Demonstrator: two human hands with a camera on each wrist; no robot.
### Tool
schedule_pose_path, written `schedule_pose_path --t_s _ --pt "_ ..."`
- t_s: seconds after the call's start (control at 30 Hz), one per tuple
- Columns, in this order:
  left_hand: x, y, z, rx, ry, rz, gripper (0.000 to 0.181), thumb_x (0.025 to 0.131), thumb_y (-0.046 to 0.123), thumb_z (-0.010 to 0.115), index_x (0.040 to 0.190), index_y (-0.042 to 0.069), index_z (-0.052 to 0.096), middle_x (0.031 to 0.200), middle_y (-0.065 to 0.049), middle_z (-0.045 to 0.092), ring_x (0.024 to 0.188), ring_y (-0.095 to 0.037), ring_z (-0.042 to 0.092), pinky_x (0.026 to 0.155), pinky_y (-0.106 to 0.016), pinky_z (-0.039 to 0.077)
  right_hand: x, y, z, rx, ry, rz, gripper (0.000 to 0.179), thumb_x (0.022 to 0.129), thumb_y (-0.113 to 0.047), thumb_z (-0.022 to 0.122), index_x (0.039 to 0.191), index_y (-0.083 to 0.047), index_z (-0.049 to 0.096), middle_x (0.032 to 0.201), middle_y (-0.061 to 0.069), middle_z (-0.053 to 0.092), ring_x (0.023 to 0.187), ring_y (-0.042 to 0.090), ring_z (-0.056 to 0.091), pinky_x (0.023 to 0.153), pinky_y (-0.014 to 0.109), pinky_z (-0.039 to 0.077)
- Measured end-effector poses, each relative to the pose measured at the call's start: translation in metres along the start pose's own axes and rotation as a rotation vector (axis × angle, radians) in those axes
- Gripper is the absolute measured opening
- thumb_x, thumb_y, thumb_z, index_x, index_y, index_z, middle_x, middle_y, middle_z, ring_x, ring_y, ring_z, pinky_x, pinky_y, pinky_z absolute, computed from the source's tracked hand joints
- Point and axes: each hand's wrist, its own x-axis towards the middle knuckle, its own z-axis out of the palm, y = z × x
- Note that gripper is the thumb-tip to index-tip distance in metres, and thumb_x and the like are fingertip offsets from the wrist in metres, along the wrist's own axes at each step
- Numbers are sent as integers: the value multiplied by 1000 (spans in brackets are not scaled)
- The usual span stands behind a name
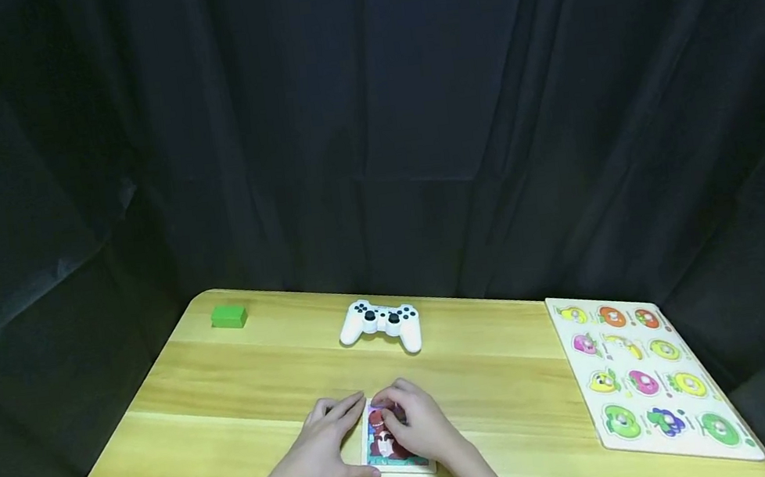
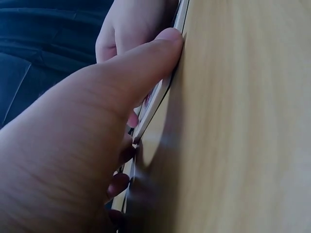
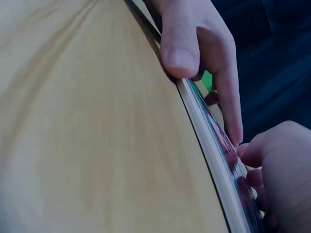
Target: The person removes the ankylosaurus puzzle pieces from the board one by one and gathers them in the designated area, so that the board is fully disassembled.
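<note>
A small square picture puzzle (image 1: 400, 469) with a pale frame lies flat on the table near its front. Against its left side rests my left hand (image 1: 322, 454); its fingers stretch along the frame and the thumb touches the lower left corner. In the left wrist view that thumb (image 2: 170, 41) lies across the frame's edge. My right hand (image 1: 421, 423) is over the puzzle's upper right part, fingers bent and tips down on the picture. The right wrist view shows its fingertips (image 3: 250, 155) touching the picture surface. Whether they pinch a piece is hidden.
A white game controller (image 1: 381, 321) lies beyond the hands toward the back edge. At the back left sits a green block (image 1: 228, 316). A large fruit peg board (image 1: 586, 412) lies along the right side of the wooden table (image 1: 230, 390). Dark curtains (image 1: 410, 109) hang behind.
</note>
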Motion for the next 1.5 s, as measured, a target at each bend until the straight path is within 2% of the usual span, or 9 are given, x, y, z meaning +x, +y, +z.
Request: schedule_pose_path --t_s 0.23,0.5,0.8,1.0,1.1,1.2,1.3,1.43,1.5 --pt "-5 0 0 -23 3 -18 110 74 68 87 158 7 50 165 -3 48 125 -18 41 105 -51 41 2 -5 6 -62 -8 16 15 100 -9 68 111 -15 77 93 -9 60 76 3 45 67 22 42" --pt "-1 3 -2 -19 -6 -16 109 73 66 88 158 9 50 165 -2 48 124 -17 41 106 -50 40 4 -10 5 -128 20 22 14 97 -8 68 107 -16 74 89 -8 58 79 6 47 72 27 45" --pt "0 4 -2 -18 -6 -16 108 73 64 90 157 9 51 165 -2 49 124 -17 41 106 -50 41 6 -11 5 -130 23 34 16 97 -6 68 107 -16 75 87 -9 55 77 5 45 70 25 43" --pt "-1 5 -1 -25 -3 -22 107 74 65 89 157 11 51 165 -1 49 123 -16 41 104 -49 41 8 -15 7 -202 29 38 19 94 -2 70 105 -16 75 86 -7 58 77 7 49 71 27 47" --pt "-2 11 -2 41 19 -18 102 75 63 89 155 9 55 161 -3 53 121 -18 44 103 -49 43 11 -14 7 -223 37 42 19 93 -2 70 102 -18 75 85 -7 58 74 6 48 68 26 46" --pt "-7 25 -2 185 39 7 91 80 59 86 150 7 61 154 -5 60 115 -21 51 97 -45 47 12 -12 8 -225 44 38 20 93 -2 70 100 -20 75 83 -8 57 72 5 47 67 25 45" --pt "-11 38 -1 317 46 63 73 88 52 81 145 9 66 150 -5 64 106 -21 55 85 -39 47 12 -10 7 -220 61 16 22 94 0 69 100 -19 75 82 -8 57 72 5 48 67 25 46" --pt "-13 46 1 394 30 110 58 95 47 75 144 15 69 148 -1 66 97 -17 53 73 -31 39 11 -8 7 -197 68 3 26 92 4 69 99 -20 75 82 -7 56 73 5 48 67 26 47" --pt "-14 46 2 405 7 113 57 97 47 72 144 16 69 147 0 67 97 -16 53 72 -30 37 10 -9 7 -196 56 7 28 91 4 71 99 -21 75 83 -8 55 72 4 48 67 25 46"
